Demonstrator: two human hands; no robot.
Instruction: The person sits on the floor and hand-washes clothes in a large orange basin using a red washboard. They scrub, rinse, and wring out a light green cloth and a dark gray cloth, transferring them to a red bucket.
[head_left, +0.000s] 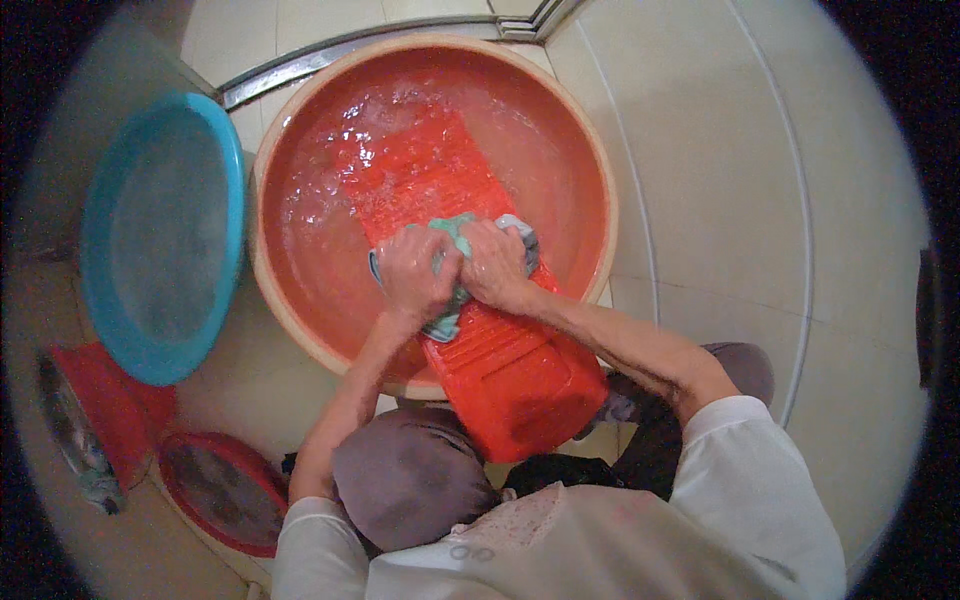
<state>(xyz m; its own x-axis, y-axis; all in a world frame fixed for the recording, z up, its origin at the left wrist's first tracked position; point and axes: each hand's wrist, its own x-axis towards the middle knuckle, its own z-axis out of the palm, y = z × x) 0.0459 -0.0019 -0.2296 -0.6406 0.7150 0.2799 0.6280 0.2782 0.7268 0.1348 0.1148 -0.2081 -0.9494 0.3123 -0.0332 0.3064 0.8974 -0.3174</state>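
Both hands press a wet, bunched cloth (444, 328) against a ribbed red plastic washboard (517, 356). The cloth is green with grey-white and dark-edged parts; much of it is hidden under the fingers. My left hand (418, 270) is clenched on its left part, and my right hand (495, 264) grips it just beside, the two almost touching. The washboard slants inside a large round orange plastic tub (581, 172). Its far end lies in rippling water (307, 187), while its smooth near end rests over the tub's near rim, close to my knees.
Left of the tub, a blue plastic basin (235, 225) stands tilted. Nearer on the left are a red basin (178, 469) and a red object (112, 405) I cannot identify. A metal door track (300, 73) runs behind the tub; a tiled wall (720, 195) bounds the right.
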